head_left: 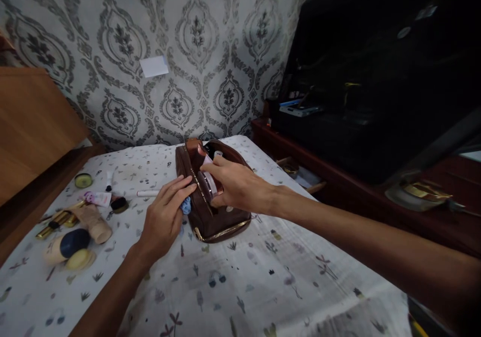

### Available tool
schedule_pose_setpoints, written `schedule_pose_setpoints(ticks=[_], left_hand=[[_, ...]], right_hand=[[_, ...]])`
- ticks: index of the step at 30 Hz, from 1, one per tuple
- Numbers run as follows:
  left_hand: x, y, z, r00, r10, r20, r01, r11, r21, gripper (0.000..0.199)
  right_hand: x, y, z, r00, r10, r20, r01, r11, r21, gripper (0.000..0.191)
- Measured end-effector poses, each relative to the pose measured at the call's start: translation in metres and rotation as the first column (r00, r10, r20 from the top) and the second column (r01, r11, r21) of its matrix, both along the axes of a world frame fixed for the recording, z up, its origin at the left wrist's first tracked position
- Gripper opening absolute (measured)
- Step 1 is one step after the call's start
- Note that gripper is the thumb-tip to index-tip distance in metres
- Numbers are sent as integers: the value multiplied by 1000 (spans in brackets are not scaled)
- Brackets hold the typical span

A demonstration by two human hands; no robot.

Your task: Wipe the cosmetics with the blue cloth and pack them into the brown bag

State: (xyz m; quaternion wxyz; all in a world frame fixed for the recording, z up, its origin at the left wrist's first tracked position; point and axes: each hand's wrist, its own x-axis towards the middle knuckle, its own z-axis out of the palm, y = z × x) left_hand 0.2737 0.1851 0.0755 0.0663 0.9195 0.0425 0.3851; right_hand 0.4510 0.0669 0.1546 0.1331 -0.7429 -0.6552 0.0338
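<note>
A brown zip bag (pixel 221 230) lies open on the patterned white cloth, with a pink tube (pixel 203 152) and other small items inside. My right hand (pixel 235 183) reaches into its opening, fingers closed on a round clear-and-pink jar (pixel 208 184). My left hand (pixel 165 217) rests against the bag's left side, its fingers stretched over the zipper edge. A blue scrunched item (pixel 186 206) shows beside the left fingertips. Near that hand lies a thin white pen-like stick (pixel 147 193).
Cosmetics lie at the left, including a beige tube (pixel 96 224), a dark-capped bottle (pixel 67 247), a green round lid (pixel 83 180) and a black jar (pixel 119 205). A wooden panel (pixel 33 126) borders the left; a dark screen (pixel 368 76) and open drawer (pixel 308 177) stand right.
</note>
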Motion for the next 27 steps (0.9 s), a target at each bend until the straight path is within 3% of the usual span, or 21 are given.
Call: schedule_pose_setpoints(ticks=[9, 17, 23, 27], left_hand=[[-1, 1, -1, 999, -30, -14, 30, 999, -20, 56], [-2, 3, 0, 999, -37, -37, 36, 999, -20, 54], [-2, 2, -1, 999, -39, -36, 39, 999, -17, 55], [-1, 5, 8, 997, -55, -59, 55, 998, -6, 51]], right_hand=[[-7, 25, 4, 992, 81, 98, -44, 941, -336, 46], [-12, 35, 5, 990, 87, 107, -36, 912, -408, 35], [-3, 36, -5, 997, 67, -23, -71, 944, -323, 52], [-2, 36, -5, 1000, 7, -4, -8, 875, -483, 48]])
